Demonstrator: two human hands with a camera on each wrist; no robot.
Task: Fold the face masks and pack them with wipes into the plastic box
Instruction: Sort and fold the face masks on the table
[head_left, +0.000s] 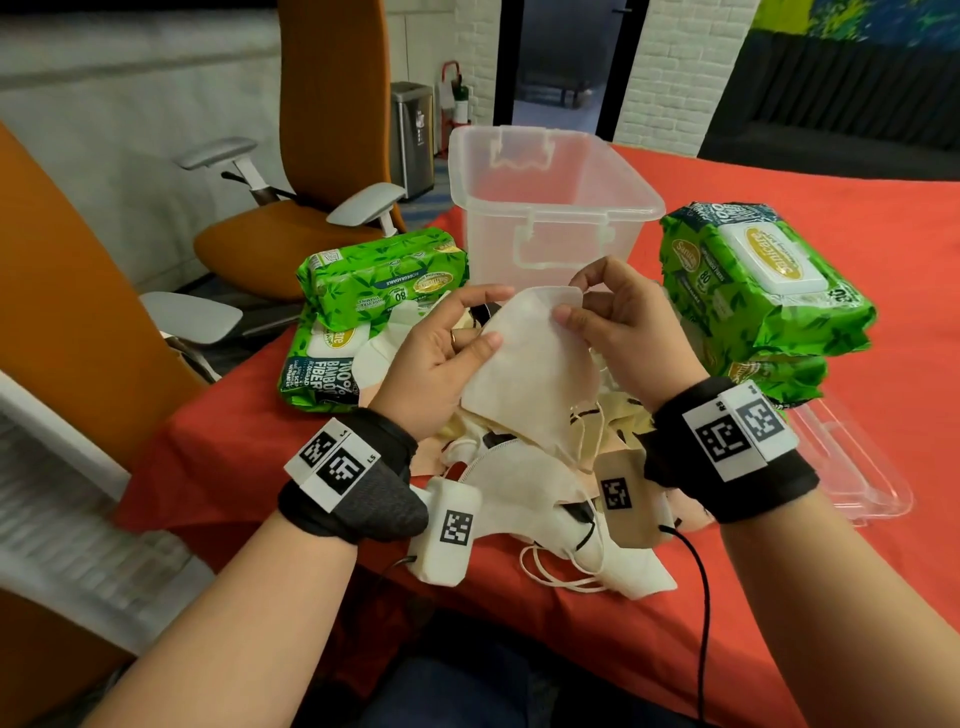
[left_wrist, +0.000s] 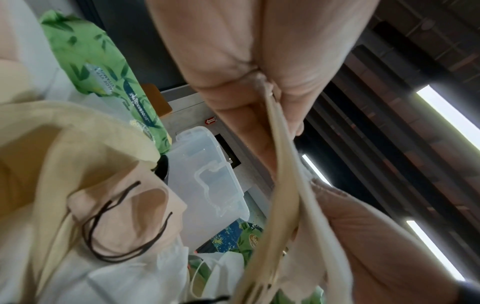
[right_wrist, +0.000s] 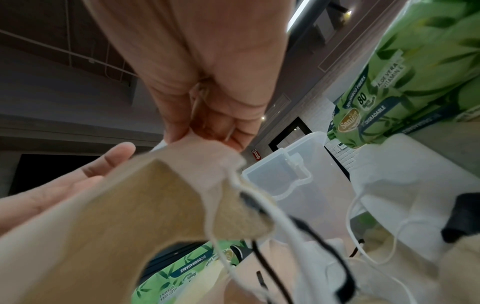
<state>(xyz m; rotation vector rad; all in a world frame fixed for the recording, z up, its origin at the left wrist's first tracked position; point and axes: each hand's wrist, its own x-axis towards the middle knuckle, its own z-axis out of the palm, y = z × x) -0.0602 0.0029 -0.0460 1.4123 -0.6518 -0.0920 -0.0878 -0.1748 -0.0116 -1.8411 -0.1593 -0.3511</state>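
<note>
Both hands hold 1 cream face mask (head_left: 524, 358) above the mask pile (head_left: 530, 483): the left hand (head_left: 441, 364) grips its side, the right hand (head_left: 618, 322) pinches its top corner. The plastic box (head_left: 550, 208) stands behind on the table (head_left: 831, 171).

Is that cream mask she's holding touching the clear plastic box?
Cannot tell. The head view shows the mask overlapping the box, with no gap or contact visible; both wrist views are blurred there.
</note>
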